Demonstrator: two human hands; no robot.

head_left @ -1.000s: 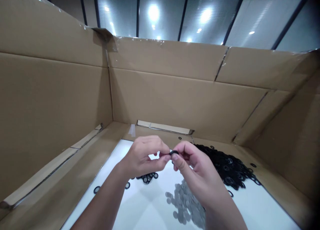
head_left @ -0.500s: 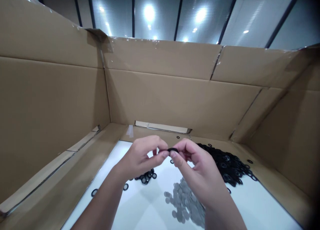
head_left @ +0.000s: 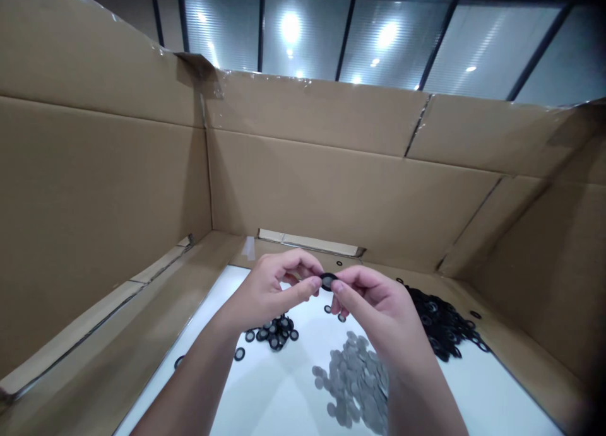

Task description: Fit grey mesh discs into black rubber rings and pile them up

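Note:
Between my left hand (head_left: 267,291) and my right hand (head_left: 379,303), the fingertips of both pinch a small black rubber ring (head_left: 327,281) from opposite sides. Below my left hand lies a small heap of black rings (head_left: 273,332), some with grey centres. Under my right forearm spreads a pile of flat grey discs (head_left: 355,379), partly hidden by that arm. A larger heap of black rings (head_left: 438,322) lies to the right of my right hand. Several loose rings lie apart on the white surface (head_left: 279,392).
The white surface sits inside a tall cardboard enclosure (head_left: 331,196) with creased, taped walls on the left, back and right. A few stray rings lie on its brown floor flaps. Frosted windows and ceiling lights show above the back wall.
The black ring has turned to show more of its flat face between my fingertips. My view has shifted slightly, and more of the small heap shows beside my left hand.

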